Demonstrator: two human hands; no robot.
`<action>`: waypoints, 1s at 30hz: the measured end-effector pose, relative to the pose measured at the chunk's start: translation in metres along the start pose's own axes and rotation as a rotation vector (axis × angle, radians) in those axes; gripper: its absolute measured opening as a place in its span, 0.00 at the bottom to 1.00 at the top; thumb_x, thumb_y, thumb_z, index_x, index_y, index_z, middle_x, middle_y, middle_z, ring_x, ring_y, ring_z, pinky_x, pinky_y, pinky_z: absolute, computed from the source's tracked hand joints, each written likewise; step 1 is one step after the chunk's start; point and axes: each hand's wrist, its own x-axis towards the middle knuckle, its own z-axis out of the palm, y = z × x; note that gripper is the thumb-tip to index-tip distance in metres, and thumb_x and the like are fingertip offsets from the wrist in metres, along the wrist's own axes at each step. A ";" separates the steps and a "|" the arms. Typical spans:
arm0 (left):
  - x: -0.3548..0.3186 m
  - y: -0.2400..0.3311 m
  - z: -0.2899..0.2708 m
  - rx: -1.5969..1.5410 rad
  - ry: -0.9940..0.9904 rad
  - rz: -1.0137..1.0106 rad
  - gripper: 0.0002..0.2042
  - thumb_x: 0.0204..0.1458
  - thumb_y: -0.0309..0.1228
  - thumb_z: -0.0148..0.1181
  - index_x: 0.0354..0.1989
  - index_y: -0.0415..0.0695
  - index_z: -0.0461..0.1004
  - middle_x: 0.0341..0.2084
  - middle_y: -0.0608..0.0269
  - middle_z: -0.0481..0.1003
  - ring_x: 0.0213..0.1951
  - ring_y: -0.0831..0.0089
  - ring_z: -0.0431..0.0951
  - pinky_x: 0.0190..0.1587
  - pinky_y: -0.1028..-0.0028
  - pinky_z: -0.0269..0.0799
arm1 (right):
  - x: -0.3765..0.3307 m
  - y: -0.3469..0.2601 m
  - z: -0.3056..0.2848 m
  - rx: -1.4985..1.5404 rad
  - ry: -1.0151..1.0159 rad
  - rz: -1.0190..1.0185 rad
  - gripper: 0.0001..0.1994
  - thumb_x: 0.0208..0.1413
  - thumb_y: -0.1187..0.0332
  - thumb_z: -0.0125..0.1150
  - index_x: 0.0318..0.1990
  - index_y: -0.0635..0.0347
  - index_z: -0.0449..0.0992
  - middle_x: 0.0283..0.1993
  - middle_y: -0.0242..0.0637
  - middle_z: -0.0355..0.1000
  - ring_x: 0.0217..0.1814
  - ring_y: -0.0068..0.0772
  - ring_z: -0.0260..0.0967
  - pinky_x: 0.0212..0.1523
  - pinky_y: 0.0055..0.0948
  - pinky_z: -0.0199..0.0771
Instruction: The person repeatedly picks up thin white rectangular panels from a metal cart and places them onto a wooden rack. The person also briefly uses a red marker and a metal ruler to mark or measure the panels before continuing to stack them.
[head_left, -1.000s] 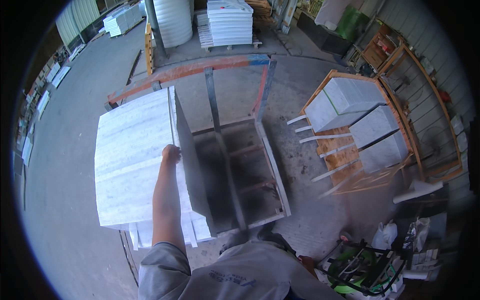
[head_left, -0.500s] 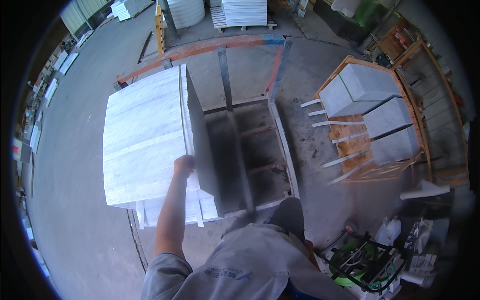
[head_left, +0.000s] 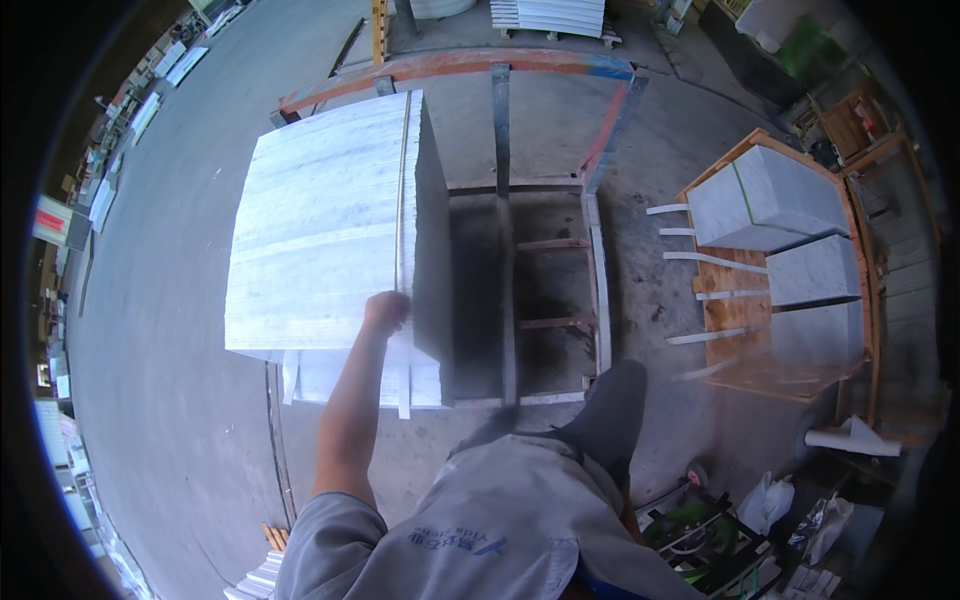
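My left hand [head_left: 386, 312] is closed at the near right edge of a tall stack of white stone slabs [head_left: 315, 230]. From my fingers a narrow, straight strip [head_left: 402, 190], like a tape or strap, runs along the stack's top to its far edge. The fist hides the strip's near end. White strap ends [head_left: 404, 385] hang over the lower slabs below my hand. The stack stands at the left of a metal frame rack [head_left: 508, 290]. My right hand is out of view.
An orange and blue rail [head_left: 450, 66] crosses behind the stack. At right, a wooden crate [head_left: 722, 325] holds grey-white stone blocks [head_left: 770, 200], with white strips sticking out. Green and black equipment [head_left: 705, 545] and plastic bags [head_left: 768, 500] lie near my lower right.
The whole view has shifted, so the stack and rack sit higher and further right. My left hand stays closed at the stack's edge, slightly higher in the picture.
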 end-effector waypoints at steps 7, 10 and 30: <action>-0.006 0.002 0.004 0.145 0.036 0.046 0.07 0.45 0.28 0.53 0.21 0.39 0.74 0.14 0.59 0.71 0.14 0.73 0.68 0.13 0.74 0.61 | 0.023 0.001 -0.010 0.065 -0.022 0.039 0.07 0.48 0.64 0.54 0.25 0.55 0.75 0.21 0.36 0.70 0.24 0.32 0.68 0.24 0.33 0.64; -0.012 0.004 0.006 0.085 0.059 0.018 0.07 0.46 0.28 0.53 0.20 0.40 0.74 0.14 0.60 0.70 0.15 0.74 0.69 0.13 0.75 0.61 | 0.031 0.002 -0.014 0.083 -0.028 0.048 0.08 0.48 0.64 0.54 0.25 0.55 0.75 0.21 0.36 0.70 0.24 0.31 0.68 0.24 0.33 0.64; -0.020 -0.030 -0.008 0.270 0.108 0.023 0.11 0.43 0.31 0.50 0.22 0.36 0.74 0.17 0.56 0.73 0.16 0.67 0.72 0.18 0.69 0.67 | 0.071 -0.030 -0.024 0.330 0.021 0.173 0.11 0.51 0.62 0.53 0.27 0.60 0.76 0.22 0.36 0.71 0.24 0.27 0.67 0.25 0.31 0.64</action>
